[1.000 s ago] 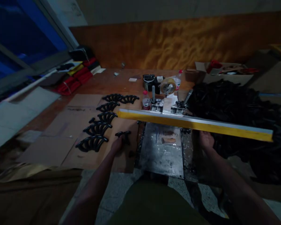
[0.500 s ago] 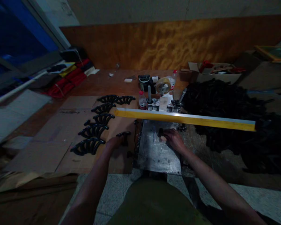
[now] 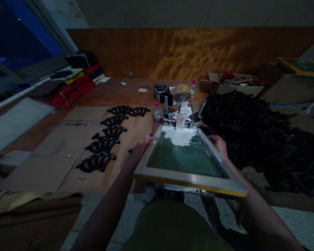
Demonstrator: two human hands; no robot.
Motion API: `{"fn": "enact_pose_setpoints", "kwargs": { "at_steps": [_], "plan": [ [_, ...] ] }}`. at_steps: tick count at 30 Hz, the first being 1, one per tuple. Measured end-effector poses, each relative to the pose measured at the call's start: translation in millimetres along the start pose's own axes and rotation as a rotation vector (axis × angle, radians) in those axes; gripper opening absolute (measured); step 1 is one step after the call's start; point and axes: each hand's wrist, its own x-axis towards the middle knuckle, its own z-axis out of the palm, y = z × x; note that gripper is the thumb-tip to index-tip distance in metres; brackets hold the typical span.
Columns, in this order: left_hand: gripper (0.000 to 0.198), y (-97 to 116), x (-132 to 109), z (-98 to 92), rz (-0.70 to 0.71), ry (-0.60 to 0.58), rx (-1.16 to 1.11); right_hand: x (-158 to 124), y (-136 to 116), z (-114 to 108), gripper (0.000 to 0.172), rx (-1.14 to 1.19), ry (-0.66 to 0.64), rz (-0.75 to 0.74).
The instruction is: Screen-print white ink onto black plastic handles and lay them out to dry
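Note:
A screen printing frame (image 3: 183, 177) with a green mesh slopes over the metal base in front of me. White ink (image 3: 179, 137) lies across the far part of its mesh. At the frame's left side is my left hand (image 3: 143, 143), its fingers closed at the edge. My right hand (image 3: 219, 144) is curled at the right side, with some fingers hidden. The frame's far end meets a clamp (image 3: 180, 120). Left of my left hand, black curved ribbed pieces (image 3: 96, 162) lie in rows on cardboard (image 3: 52, 150).
A large heap of black pieces (image 3: 251, 129) fills the right side. Behind the clamp stand a bottle with a red cap (image 3: 158, 114), a dark tub (image 3: 161, 93) and a tape roll (image 3: 182, 93). Red bundles (image 3: 68, 94) lie at the far left.
The frame has come down from its raised position over the metal base. My left hand has left the black piece on the cardboard, and both hands have moved to the frame's sides.

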Motion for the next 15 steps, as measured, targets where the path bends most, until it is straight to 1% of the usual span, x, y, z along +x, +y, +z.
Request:
{"fn": "enact_pose_setpoints", "kwargs": {
  "at_steps": [1, 2, 3, 4, 6, 7, 8, 10, 12, 13, 15],
  "plan": [
    [0.054, -15, -7, -0.7, -0.023, -0.022, 0.066, 11, -1, -3, 0.039, -0.001, 0.046, 0.003],
    [0.050, -30, -14, 0.2, -0.044, -0.034, 0.106, 23, -8, -3, 0.039, -0.004, 0.086, -0.021],
    [0.048, -46, -18, 2.8, -0.064, -0.037, 0.119, 34, -19, 0, 0.041, -0.015, 0.107, -0.075],
    [0.050, -62, -21, 6.8, -0.076, -0.035, 0.115, 45, -33, 5, 0.048, -0.033, 0.104, -0.142],
    [0.058, -89, -21, 16.8, -0.084, -0.030, 0.097, 62, -65, 20, 0.061, -0.110, 0.022, -0.255],
    [0.061, -99, -20, 21.5, -0.088, -0.029, 0.089, 67, -78, 27, 0.060, -0.165, -0.051, -0.276],
    [0.063, -107, -19, 25.5, -0.098, -0.030, 0.080, 71, -89, 33, 0.053, -0.219, -0.130, -0.276],
    [0.063, -117, -16, 30.3, -0.132, -0.034, 0.064, 74, -100, 40, 0.034, -0.295, -0.279, -0.251],
    [0.062, -119, -15, 31.6, -0.159, -0.034, 0.054, 72, -100, 40, 0.019, -0.332, -0.360, -0.224],
    [0.062, -118, -15, 31.6, -0.168, -0.027, 0.053, 70, -98, 38, 0.016, -0.344, -0.365, -0.215],
    [0.060, -115, -16, 31.3, -0.177, -0.017, 0.049, 64, -94, 35, 0.015, -0.375, -0.326, -0.190]
  ]
}}
